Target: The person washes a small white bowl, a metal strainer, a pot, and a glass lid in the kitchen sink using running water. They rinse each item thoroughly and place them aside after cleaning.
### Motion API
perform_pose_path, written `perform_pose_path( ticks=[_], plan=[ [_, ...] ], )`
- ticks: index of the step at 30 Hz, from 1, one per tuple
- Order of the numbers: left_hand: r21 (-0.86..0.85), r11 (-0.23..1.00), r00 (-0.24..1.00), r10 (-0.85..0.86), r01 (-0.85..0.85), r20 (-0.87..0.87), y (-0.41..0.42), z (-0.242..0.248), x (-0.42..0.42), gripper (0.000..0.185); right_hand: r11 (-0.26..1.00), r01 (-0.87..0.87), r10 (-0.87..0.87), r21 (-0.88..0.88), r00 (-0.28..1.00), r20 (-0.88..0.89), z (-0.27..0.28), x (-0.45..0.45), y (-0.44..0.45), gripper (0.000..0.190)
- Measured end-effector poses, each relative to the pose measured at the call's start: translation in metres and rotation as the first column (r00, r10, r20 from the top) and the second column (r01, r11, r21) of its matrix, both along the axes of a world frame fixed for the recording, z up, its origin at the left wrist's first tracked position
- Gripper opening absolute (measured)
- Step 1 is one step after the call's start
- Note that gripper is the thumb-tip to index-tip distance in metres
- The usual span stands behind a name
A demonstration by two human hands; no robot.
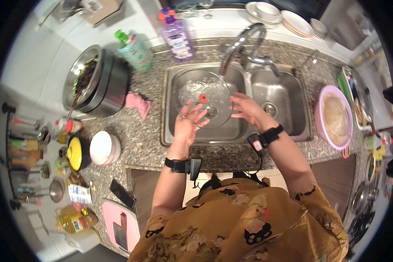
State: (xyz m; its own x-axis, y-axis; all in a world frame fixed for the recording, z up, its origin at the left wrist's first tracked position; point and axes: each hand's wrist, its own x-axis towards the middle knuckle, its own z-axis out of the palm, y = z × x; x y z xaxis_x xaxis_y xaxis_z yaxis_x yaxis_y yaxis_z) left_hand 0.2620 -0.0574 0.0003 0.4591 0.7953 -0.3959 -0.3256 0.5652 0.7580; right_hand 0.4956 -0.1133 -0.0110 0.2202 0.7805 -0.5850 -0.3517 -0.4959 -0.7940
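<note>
A clear glass bowl (216, 114) with water in it is over the left basin of a double steel sink (244, 131). A small red round thing (203, 98) shows within the bowl's outline; whether it lies in the bowl or under it, I cannot tell. My left hand (190, 121) is at the bowl's lower left rim, palm up, fingers spread. On the right side, my right hand (247, 108) has its fingertips by the rim, fingers apart. Neither hand is plainly closed on the bowl. The chrome faucet (237, 46) arches over the sink, its spout near the bowl's upper right rim.
Pump bottles (177, 41) and a pink cloth (139, 104) are left of the sink. Farther left are a steel bowl (98, 54) on a dark pot and white bowls (103, 149). A pink basin (321, 108) stands right. A cleaver (120, 232) lies on a pink cutting board (109, 209) at lower left.
</note>
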Motion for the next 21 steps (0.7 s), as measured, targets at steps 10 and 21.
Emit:
perform_pose_path(
  ticks=[10,21],
  plan=[
    [0.515,0.14,0.333,0.614,0.846,-0.715,-0.012,0.001,-0.001,0.064,0.972,0.134,0.012,0.194,0.795,-0.606,0.0,-0.009,0.028,0.028],
    [0.533,0.77,0.661,0.199,0.351,-0.723,0.003,-0.067,-0.016,0.074,0.91,0.197,-0.033,0.365,0.911,-0.411,-0.002,0.004,0.013,0.024]
  ],
)
